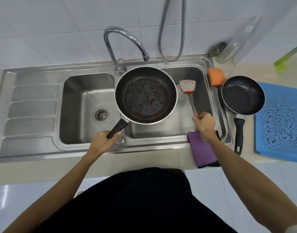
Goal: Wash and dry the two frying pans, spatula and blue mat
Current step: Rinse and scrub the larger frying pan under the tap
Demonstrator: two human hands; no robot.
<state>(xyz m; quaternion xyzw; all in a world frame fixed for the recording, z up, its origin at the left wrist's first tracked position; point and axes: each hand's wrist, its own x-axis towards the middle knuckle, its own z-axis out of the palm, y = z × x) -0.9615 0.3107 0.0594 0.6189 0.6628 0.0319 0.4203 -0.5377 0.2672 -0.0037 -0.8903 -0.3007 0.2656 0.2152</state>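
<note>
My left hand (103, 142) grips the black handle of the large frying pan (145, 95), held over the divide between the two sink basins; red sauce smears its inside. My right hand (205, 121) holds the handle end of the metal spatula (187, 86), its sauce-stained blade pointing away over the right basin. The small black frying pan (242, 95) sits on the counter right of the sink, handle toward me. The blue mat (280, 121), spotted with dark stains, lies flat at the far right.
The double steel sink (87, 108) has a drainboard on its left and a curved faucet (122, 41) behind. An orange sponge (215, 76) rests on the sink's right rim. A purple cloth (203, 150) hangs over the front edge. A shower hose (171, 31) dangles on the wall.
</note>
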